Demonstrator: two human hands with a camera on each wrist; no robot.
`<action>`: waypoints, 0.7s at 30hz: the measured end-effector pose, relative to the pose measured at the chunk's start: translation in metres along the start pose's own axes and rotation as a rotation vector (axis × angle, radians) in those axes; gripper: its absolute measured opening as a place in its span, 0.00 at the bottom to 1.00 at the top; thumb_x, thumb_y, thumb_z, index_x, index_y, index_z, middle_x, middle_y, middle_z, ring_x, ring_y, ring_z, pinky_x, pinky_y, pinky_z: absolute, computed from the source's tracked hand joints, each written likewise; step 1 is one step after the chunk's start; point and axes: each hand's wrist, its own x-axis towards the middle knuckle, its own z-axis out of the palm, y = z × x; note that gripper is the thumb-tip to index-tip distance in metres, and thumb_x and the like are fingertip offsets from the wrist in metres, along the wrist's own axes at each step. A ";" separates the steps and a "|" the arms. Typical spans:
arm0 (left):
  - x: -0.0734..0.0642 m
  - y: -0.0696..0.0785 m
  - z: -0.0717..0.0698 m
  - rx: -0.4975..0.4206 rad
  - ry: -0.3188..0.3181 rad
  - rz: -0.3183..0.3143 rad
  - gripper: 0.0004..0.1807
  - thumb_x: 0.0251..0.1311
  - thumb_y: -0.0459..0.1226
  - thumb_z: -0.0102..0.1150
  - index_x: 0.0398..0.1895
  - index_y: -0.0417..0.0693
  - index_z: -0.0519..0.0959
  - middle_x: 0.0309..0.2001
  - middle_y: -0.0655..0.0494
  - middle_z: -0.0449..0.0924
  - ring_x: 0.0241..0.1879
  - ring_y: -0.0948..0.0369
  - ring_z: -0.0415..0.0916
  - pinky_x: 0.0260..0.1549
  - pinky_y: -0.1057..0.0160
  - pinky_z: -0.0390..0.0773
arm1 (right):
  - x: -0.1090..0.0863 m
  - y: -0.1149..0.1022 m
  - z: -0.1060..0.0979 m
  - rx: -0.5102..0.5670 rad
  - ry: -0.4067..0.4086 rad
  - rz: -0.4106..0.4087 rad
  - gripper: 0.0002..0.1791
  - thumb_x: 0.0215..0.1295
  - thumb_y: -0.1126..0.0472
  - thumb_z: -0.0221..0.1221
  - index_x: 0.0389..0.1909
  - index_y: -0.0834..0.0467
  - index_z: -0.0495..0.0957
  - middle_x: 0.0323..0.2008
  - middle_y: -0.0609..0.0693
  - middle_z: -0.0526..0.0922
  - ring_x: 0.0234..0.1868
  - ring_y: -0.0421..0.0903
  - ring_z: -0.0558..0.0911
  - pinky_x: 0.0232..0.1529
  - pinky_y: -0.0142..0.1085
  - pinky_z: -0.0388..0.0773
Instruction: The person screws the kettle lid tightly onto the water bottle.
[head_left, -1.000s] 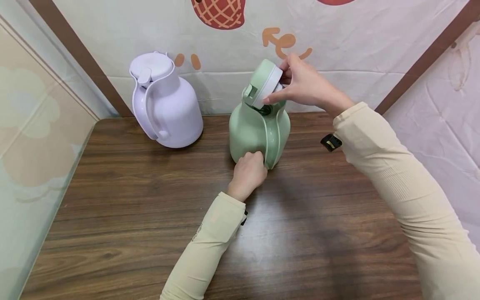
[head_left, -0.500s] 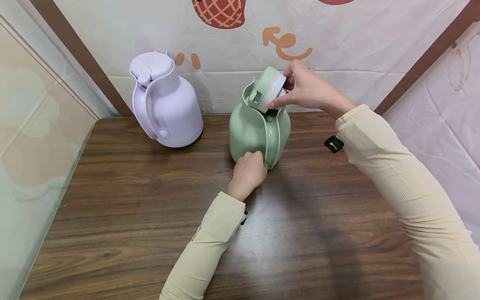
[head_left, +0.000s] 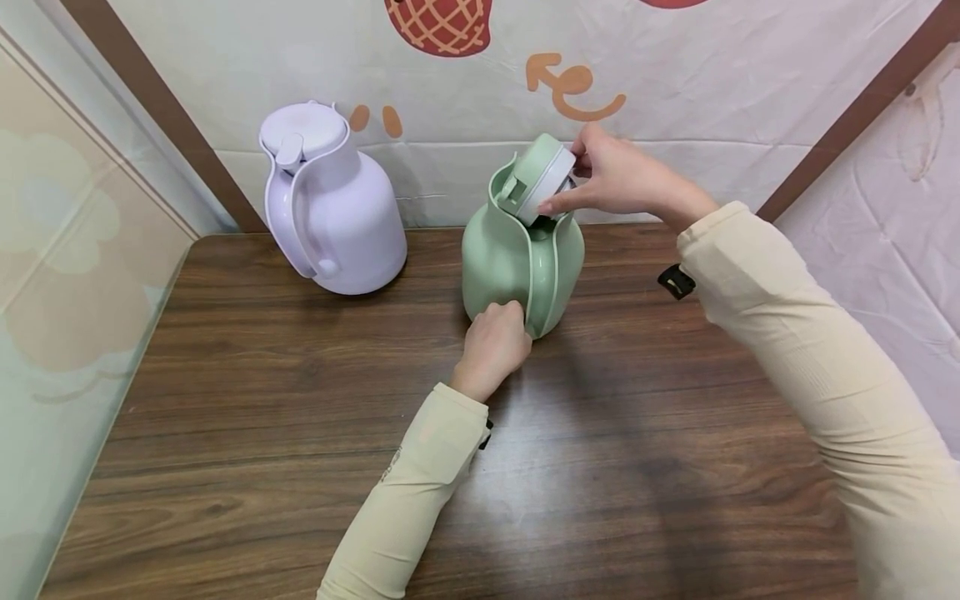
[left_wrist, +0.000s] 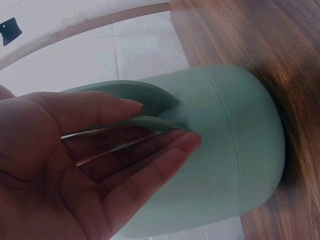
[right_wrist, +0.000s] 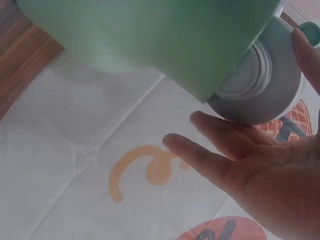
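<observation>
A green thermos jug stands upright near the back of the table. My left hand grips the lower part of its handle, and in the left wrist view the thumb and fingers close about that handle. Its green and white lid is tilted at the jug's mouth, partly inside the rim. My right hand pinches the lid by its white underside edge, with thumb and fingers on either side. In the right wrist view the lid's grey underside shows beside the jug's neck.
A lilac thermos jug with its lid on stands to the left at the back of the wooden table. Behind the table hangs a printed white cloth, close to both jugs.
The right hand has lowered the lid and shifted it slightly right, its tilt remaining. The green jug has moved a touch. My left hand keeps its hold on the handle.
</observation>
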 end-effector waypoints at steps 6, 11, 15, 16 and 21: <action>0.000 0.000 0.000 0.011 -0.002 -0.005 0.18 0.51 0.26 0.49 0.10 0.48 0.59 0.13 0.56 0.58 0.16 0.59 0.59 0.17 0.62 0.65 | -0.001 -0.003 -0.010 -0.040 -0.042 -0.022 0.43 0.50 0.45 0.65 0.58 0.67 0.60 0.58 0.62 0.66 0.58 0.55 0.67 0.57 0.45 0.61; 0.000 0.001 -0.001 0.009 -0.004 -0.008 0.18 0.51 0.26 0.49 0.10 0.49 0.60 0.13 0.56 0.58 0.17 0.59 0.59 0.18 0.61 0.66 | -0.001 -0.008 -0.017 -0.048 -0.047 -0.072 0.44 0.53 0.49 0.64 0.65 0.62 0.54 0.63 0.61 0.61 0.61 0.58 0.64 0.58 0.48 0.61; -0.001 0.001 -0.001 0.001 -0.008 -0.008 0.18 0.51 0.26 0.49 0.09 0.49 0.59 0.13 0.57 0.57 0.16 0.59 0.58 0.17 0.62 0.65 | -0.002 -0.015 -0.020 -0.095 -0.057 -0.145 0.42 0.53 0.52 0.64 0.67 0.55 0.55 0.63 0.58 0.62 0.58 0.57 0.68 0.52 0.48 0.65; -0.001 0.001 -0.001 -0.002 -0.010 -0.009 0.19 0.51 0.26 0.49 0.09 0.49 0.59 0.13 0.57 0.56 0.16 0.59 0.57 0.16 0.63 0.64 | -0.002 -0.016 -0.021 -0.113 -0.061 -0.162 0.41 0.54 0.52 0.64 0.67 0.54 0.56 0.63 0.57 0.63 0.57 0.57 0.69 0.50 0.48 0.66; -0.001 0.001 -0.001 -0.012 -0.007 -0.002 0.20 0.51 0.25 0.49 0.09 0.50 0.57 0.13 0.57 0.53 0.15 0.60 0.54 0.15 0.64 0.62 | 0.000 -0.024 -0.021 -0.186 -0.077 -0.195 0.37 0.55 0.52 0.63 0.65 0.52 0.61 0.57 0.52 0.69 0.51 0.54 0.70 0.44 0.44 0.66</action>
